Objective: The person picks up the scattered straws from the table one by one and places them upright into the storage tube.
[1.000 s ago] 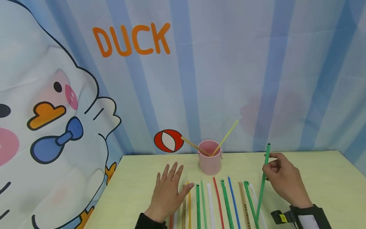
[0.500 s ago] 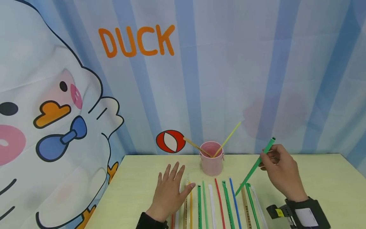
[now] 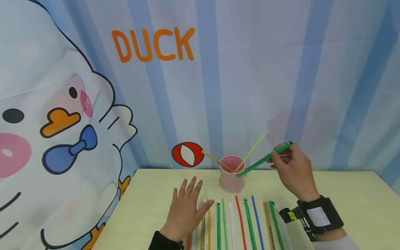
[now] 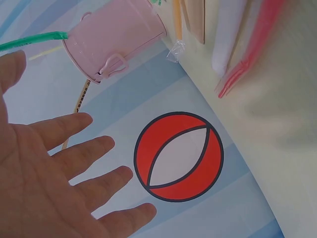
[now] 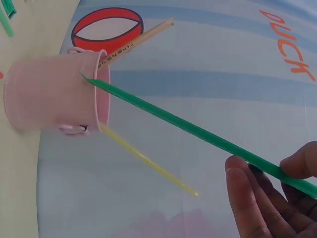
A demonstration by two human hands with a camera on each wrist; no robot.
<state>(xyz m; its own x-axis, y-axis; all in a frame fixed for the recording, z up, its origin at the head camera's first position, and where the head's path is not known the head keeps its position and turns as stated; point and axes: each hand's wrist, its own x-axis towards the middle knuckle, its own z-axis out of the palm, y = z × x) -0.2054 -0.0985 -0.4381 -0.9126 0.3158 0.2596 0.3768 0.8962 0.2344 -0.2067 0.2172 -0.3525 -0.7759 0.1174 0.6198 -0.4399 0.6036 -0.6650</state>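
My right hand [image 3: 293, 170] pinches a green straw [image 3: 262, 160] near its upper end, between thumb and fingers. The straw slants down to the left, its pointed lower tip overlapping the front of the pink bucket [image 3: 232, 182] just below the rim in the head view. In the right wrist view the tip lies across the bucket's outer wall near the mouth. A yellow straw [image 5: 148, 161] and a tan printed straw [image 5: 141, 42] lean inside the bucket. My left hand [image 3: 185, 211] is spread flat, palm down, over the left end of the straw row, holding nothing.
A row of straws in several colours lies along the table [image 3: 350, 201], among them a blue straw [image 3: 257, 222], a red straw [image 3: 240, 222] and a green straw [image 3: 250, 224]. Behind the table's far edge hangs a striped duck-print cloth [image 3: 250, 69].
My right hand has carried the green straw left from the right end of the row to the bucket, tilting it from nearly upright to a shallow slant. My left hand stays in place.
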